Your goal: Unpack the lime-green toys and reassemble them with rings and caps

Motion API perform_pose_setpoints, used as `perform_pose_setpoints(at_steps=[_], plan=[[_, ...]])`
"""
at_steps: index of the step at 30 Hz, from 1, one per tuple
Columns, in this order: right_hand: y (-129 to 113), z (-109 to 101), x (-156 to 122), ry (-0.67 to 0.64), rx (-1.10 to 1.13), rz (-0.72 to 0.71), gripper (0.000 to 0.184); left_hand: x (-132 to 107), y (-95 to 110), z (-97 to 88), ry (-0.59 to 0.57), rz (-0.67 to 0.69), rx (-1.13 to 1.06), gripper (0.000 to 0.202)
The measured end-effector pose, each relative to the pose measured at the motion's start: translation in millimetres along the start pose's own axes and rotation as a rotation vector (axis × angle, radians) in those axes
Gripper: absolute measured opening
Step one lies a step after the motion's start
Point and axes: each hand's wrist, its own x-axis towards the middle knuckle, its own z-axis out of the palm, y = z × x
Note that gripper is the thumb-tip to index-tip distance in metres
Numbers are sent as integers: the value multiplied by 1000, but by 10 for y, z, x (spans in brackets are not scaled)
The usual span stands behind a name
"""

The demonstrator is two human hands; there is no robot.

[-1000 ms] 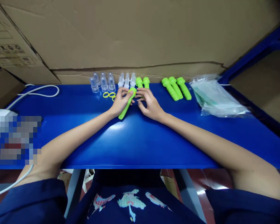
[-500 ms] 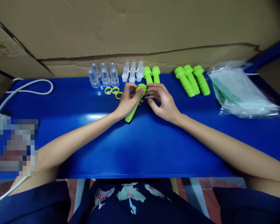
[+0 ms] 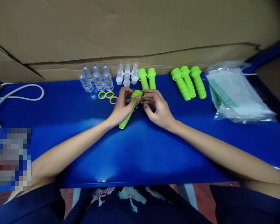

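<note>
My left hand (image 3: 120,108) is wrapped round a green ribbed tube (image 3: 126,119) that slants from its wide head near my fingertips down toward me. My right hand (image 3: 157,108) pinches at that head, fingers curled; a yellow ring seems to sit there, though it is too small to be sure. Three yellow rings (image 3: 108,95) lie on the blue table (image 3: 140,149) just left of my left hand. Two more green tubes (image 3: 147,78) lie right behind my hands.
Clear plastic caps (image 3: 94,81) and smaller white caps (image 3: 126,75) stand in rows at the back. Three green tubes (image 3: 188,82) lie at the back right beside a clear plastic bag (image 3: 235,96). A white cable (image 3: 21,93) loops at the left. Cardboard boxes (image 3: 130,28) wall the back.
The view has shifted, so everything sits a little lower and left in the picture. My hands stay together on the green tube's head, with the right fingers curling in closer.
</note>
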Motion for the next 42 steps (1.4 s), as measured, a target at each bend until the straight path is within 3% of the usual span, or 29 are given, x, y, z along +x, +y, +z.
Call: perform_pose_setpoints(at_steps=[9,25,32,42], plan=[[3,71,18,-104,-49,21,28,6,14,-53,16,-7,-73,35],[81,4,83,-68,-140,-22,23,33,-28,-53,-13,-9,-78,33],[27,-24,50,-124,-177,-87,24,22,44,-41,43,-35,-60,21],[-36,-58,11,-146,-172,-86,24,-35,71,-47,-16,-9,-28,30]])
